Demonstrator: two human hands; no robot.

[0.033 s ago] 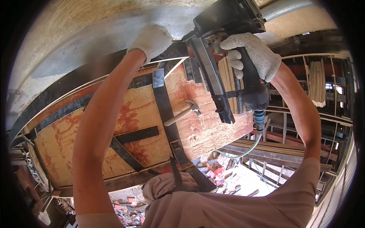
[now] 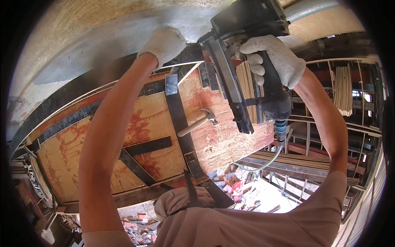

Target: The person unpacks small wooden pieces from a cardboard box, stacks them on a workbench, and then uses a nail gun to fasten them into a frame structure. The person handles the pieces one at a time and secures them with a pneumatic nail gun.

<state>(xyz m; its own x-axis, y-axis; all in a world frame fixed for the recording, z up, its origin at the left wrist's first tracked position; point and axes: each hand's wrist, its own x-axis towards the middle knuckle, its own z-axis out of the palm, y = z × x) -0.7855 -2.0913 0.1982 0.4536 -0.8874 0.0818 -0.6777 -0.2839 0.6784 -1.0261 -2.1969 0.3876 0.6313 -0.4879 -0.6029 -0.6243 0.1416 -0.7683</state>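
My right hand (image 2: 276, 59), in a pale knit glove, is closed round the grip of a black nail gun (image 2: 263, 20). A blue coupling (image 2: 280, 127) joins the gun's lower end to a pale green air hose (image 2: 267, 164). The gun's nose end is beside the dark edge of the work. My left hand (image 2: 166, 46), also gloved, is closed at the edge of a black board (image 2: 187, 54); its fingertips are hidden. A claw hammer (image 2: 198, 124) with a wooden handle lies on the reddish plywood panel (image 2: 222, 144) below my hands.
Black battens (image 2: 179, 115) cross the plywood. A curved grey surface (image 2: 103, 45) runs along the top. Bundled thin wooden strips (image 2: 342, 90) are at the right, above a rack of long strips (image 2: 296, 160). Scraps (image 2: 142, 224) litter the ground below.
The top of the nail gun and my right hand have shifted very slightly to the right. My left hand stays in the same place.
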